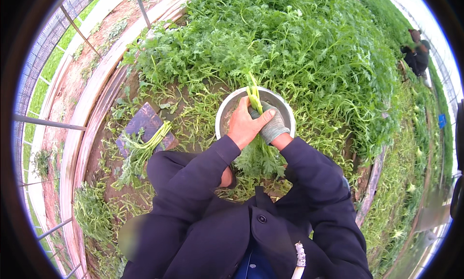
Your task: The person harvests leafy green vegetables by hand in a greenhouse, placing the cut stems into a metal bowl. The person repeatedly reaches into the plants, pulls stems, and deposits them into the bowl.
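My left hand (pixel 243 123) is bare and wraps the stems of a bunch of leafy greens (pixel 259 159), its thumb pointing right. My right hand (pixel 272 124), in a grey-green knit glove, closes on the same stems from the other side. Pale cut stem ends stick up past the fingers, while the feathery leaves hang towards my lap. Beneath both hands stands a round metal bowl (pixel 222 116); the hands and the bunch hide much of its inside. Left of it, another bunch of greens (pixel 156 138) lies partly over a dark sheet with printing (pixel 145 117).
A dense bed of growing greens (pixel 275 43) spreads beyond the bowl. Loose trimmings litter the soil, with a heap of greens (pixel 92 210) at lower left. Metal poles (pixel 50 122) line the left side. Another person (pixel 417 58) crouches far right. A burning cigarette (pixel 300 259) juts in below.
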The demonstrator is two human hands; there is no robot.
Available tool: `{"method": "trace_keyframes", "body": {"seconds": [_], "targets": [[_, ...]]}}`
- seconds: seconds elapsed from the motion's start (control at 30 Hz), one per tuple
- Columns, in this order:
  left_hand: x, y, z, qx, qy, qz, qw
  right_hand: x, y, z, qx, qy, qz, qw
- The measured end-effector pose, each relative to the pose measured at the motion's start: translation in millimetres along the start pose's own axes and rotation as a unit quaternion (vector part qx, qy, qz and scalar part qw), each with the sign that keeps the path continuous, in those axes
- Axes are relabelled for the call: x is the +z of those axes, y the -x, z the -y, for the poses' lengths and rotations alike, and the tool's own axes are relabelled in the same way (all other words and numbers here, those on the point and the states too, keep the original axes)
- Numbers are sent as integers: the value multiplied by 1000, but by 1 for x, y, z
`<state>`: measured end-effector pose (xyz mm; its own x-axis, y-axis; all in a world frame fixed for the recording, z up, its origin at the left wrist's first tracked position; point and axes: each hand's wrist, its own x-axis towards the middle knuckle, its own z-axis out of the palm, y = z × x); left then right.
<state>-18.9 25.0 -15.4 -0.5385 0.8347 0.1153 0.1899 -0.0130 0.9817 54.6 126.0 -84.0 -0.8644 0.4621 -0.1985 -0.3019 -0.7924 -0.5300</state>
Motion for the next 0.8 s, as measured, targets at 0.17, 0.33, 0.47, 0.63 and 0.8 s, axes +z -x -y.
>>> {"method": "trace_keyframes", "body": {"seconds": [0.17, 0.33, 0.47, 0.63, 0.8], "targets": [[6, -8, 24, -24, 110, -44, 993, 38, 22, 16, -21, 796, -35, 603], [-15, -14, 30, -65, 190, 12, 980, 96, 50, 80, 60, 846, -30, 529], [-15, -10, 31, 13, 116, 107, 987, 95, 41, 88, -111, 680, -145, 710], [-19, -8, 34, -5, 172, 107, 979, 72, 24, 85, -160, 684, -135, 699], [-29, -11, 36, -7, 130, 27, 991, 69, 29, 86, -89, 700, -124, 698]]}}
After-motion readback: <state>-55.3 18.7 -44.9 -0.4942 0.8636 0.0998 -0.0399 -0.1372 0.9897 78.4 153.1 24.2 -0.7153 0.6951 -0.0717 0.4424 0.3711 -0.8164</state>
